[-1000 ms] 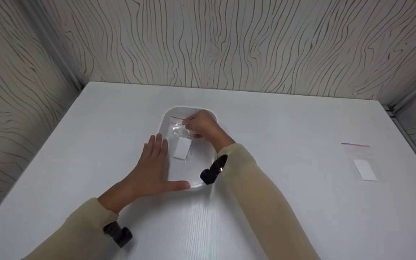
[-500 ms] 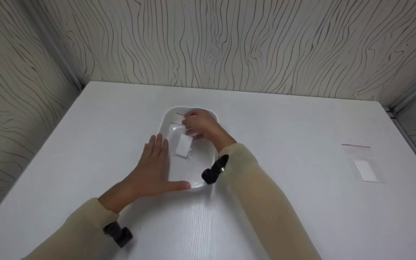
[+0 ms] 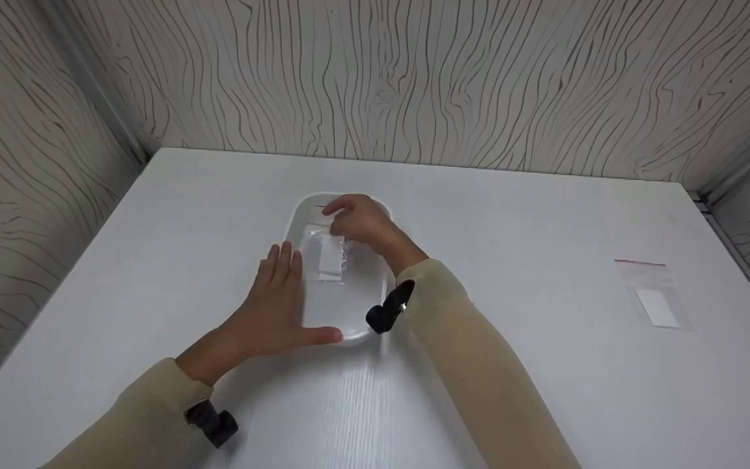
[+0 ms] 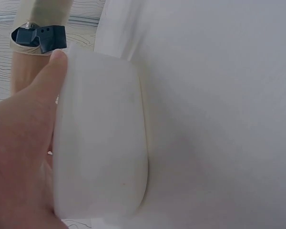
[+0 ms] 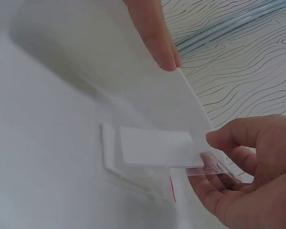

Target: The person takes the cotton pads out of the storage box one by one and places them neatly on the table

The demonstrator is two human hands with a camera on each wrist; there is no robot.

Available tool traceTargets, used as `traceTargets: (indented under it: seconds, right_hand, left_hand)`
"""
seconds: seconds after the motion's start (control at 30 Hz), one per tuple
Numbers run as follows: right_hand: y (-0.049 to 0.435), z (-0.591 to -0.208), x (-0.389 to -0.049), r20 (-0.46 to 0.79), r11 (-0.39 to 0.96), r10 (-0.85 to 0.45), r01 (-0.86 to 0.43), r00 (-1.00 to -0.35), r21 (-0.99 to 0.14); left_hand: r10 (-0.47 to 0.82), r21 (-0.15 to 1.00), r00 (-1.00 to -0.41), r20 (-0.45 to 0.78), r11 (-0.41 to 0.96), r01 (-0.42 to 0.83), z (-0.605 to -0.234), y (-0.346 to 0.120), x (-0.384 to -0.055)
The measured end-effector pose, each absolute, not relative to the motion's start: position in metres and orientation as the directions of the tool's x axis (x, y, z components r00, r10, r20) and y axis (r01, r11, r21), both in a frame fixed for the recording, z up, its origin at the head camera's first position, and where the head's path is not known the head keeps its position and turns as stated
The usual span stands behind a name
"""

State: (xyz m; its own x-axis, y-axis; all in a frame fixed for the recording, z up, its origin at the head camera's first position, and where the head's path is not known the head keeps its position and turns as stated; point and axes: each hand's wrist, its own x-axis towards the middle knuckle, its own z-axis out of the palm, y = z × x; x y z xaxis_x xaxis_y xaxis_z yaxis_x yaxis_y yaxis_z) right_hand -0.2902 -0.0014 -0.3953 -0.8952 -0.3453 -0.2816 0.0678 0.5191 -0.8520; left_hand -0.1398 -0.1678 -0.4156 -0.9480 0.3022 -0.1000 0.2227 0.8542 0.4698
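White table [image 3: 531, 260], top bag [image 3: 332, 255] straighter, tray [image 3: 346, 307] unmoved

Just right of the left hand's fingers [image 3: 284, 264] sits a plastic tub [image 3: 349, 309]; inside, zip-lock bags [image 3: 331, 257] lie nearside of the right hand's fingers [image 3: 341, 226]. Well right of both, a lone zip-lock bag [image 3: 658, 306] lies on the table [image 3: 512, 260].

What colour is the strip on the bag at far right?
The strip is pinkish red, clearest in the head view.
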Motion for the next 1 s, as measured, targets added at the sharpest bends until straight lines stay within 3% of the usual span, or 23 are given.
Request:
traceTargets:
  seconds: [0.53,1.0]
  right_hand:
    - [-0.0028,-0.3958,-0.2846,-0.2,0.581,-0.426,-0.098,-0.882,-0.808]
    - [0.0004,-0.3977,-0.2868,-0.247,0.543,-0.417,-0.022,-0.875,-0.839]
  left_hand:
    - [0.306,0.462,-0.946,-0.109,0.858,0.224,-0.4152,-0.1678,-0.1388]
    - [0.311,0.462,-0.945,-0.102,0.856,0.232,-0.4165,-0.1681,-0.1388]
